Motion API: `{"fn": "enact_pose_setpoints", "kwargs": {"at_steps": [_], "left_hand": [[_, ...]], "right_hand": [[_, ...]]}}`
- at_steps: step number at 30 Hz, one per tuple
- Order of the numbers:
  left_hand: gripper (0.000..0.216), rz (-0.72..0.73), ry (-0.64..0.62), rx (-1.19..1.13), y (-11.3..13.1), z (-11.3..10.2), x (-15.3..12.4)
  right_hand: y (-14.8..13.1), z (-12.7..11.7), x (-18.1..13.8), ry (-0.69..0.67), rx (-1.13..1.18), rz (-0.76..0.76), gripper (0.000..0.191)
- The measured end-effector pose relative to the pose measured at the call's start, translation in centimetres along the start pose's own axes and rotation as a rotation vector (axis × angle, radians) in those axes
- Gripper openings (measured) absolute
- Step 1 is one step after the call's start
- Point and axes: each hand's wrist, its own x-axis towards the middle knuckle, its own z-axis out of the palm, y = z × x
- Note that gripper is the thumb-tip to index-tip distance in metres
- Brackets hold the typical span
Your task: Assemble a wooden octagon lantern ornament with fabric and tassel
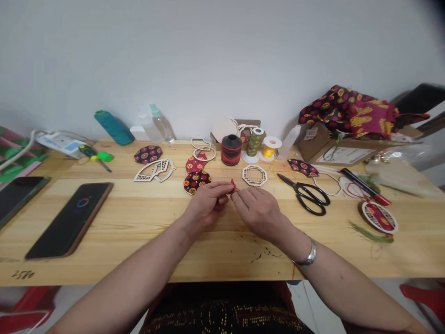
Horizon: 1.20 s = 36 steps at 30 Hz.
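- wooden counter [146, 222], plain wall [215, 69] behind
- left hand [207, 202] pinching red cord [232, 183] above mid-counter, right hand [259, 209] curled tight on it alongside
- cord looks unfinished; oval ornament [391, 221], far right, seems complete

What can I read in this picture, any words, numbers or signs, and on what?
"2580": handwritten on the wooden table, front left.
"3025", probably, blurred: small label on the cardboard box.
White label, same box: too small to read.
Brown-edged phone: glowing mark, unclear.
Dark top: gold dots, no readable word.
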Motion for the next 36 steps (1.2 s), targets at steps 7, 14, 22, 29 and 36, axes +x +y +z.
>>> {"fn": "enact_pose_setpoints", "kwargs": {"at_steps": [7,14,22,29,36], "left_hand": [[0.017,0.007,-0.003,0.000,-0.1,-0.1,0.1],[0.016,0.030,-0.027,0.142,-0.2,0.1,-0.2],[0.014,0.030,-0.080,0.235,-0.6,0.0,-0.2],[0.014,0.015,-0.089,0.178,-0.3,0.1,-0.2],[0.014,-0.009,-0.078,0.105,-0.3,-0.1,-0.2]], "right_hand": [[0.5,0.7,-0.2,0.063,0.337,0.174,0.021],[1.9,1.8,0.3,-0.075,1.292,1.014,0.033],[1.3,1.6,1.0,-0.003,1.847,1.293,0.025],[1.6,1.4,0.9,-0.043,1.846,1.211,0.028],[1.4,1.2,0.9,-0.107,1.760,1.157,0.036]]}}
